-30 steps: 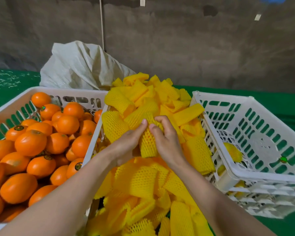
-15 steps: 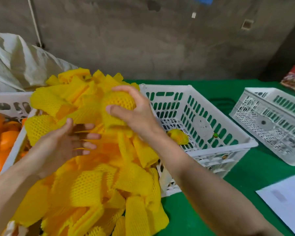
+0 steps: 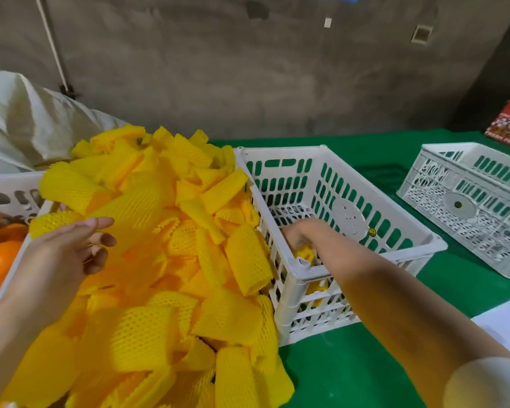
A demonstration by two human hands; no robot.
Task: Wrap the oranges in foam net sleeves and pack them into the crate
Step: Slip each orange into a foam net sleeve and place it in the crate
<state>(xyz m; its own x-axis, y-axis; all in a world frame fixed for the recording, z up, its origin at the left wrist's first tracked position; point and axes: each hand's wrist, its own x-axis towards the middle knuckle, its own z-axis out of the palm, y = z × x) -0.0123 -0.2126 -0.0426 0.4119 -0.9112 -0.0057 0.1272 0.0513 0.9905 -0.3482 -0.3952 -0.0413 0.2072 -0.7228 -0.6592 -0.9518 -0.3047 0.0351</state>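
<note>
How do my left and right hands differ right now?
The left hand is over the sleeve pile; the right hand reaches down inside the crate. The left hand's fingers are loosely spread and hold nothing; the right hand's are blurred against a yellow wrapped orange, so its grip is unclear. Both are bare.

Backed by a rough grey concrete wall [image 3: 277, 83], crossed at left by a thin pale pipe [image 3: 52, 45]. Carried a small square fitting [image 3: 421, 33] high right. Spread green over the desk [image 3: 351, 378].
</note>
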